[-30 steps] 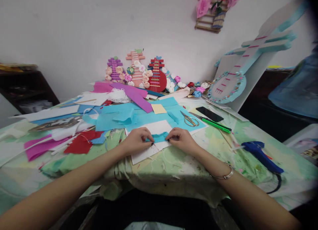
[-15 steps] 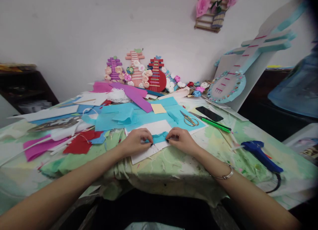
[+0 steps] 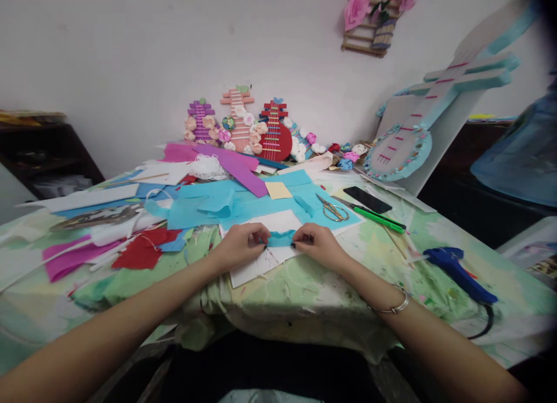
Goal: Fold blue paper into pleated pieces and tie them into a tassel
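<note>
Between my hands a short strip of blue crepe paper [image 3: 281, 239] is stretched sideways, its top edge slightly wavy. My left hand [image 3: 248, 242] pinches its left end, and my right hand [image 3: 314, 242] pinches the right end. The fingertips hide both ends of the strip. Beneath it lies a white sheet [image 3: 261, 266] with thin reddish marks. Larger blue paper pieces [image 3: 256, 203] spread out just beyond my hands, with a small cream paper square [image 3: 277, 190] on top. Gold-handled scissors [image 3: 334, 209] rest to the right.
Right of the scissors lie a black phone [image 3: 368, 199], a green utility knife [image 3: 379, 218] and a blue glue gun [image 3: 459, 274]. Red paper [image 3: 138, 251] and magenta paper [image 3: 72, 261] lie left. Small lute-shaped crafts [image 3: 275, 130] stand against the wall; a large one [image 3: 398, 145] leans at right.
The blue strip now shows flatter and a little wider between my fingers. Both hands keep nearly the same place and grip.
</note>
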`<move>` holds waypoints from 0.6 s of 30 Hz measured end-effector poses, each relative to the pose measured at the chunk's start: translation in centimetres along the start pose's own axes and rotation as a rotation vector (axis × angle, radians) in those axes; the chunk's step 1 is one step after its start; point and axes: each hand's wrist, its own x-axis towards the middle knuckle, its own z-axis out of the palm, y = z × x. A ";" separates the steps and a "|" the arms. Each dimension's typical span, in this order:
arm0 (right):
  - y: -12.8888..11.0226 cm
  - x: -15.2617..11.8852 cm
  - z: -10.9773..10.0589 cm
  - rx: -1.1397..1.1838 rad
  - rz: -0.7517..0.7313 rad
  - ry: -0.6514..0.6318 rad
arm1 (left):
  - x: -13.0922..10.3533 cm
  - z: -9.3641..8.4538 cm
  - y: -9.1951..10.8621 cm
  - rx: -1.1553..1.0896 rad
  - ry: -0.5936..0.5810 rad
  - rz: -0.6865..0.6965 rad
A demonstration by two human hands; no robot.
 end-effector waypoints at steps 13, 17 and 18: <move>0.6 0.2 -0.1 0.089 0.074 -0.028 | 0.4 0.3 -0.3 -0.001 -0.062 -0.002; 0.4 0.2 0.0 0.043 0.081 -0.011 | 0.6 0.5 -0.3 0.036 -0.050 -0.002; 0.3 0.2 0.0 0.031 0.080 -0.010 | 0.6 0.6 -0.3 0.045 -0.050 -0.002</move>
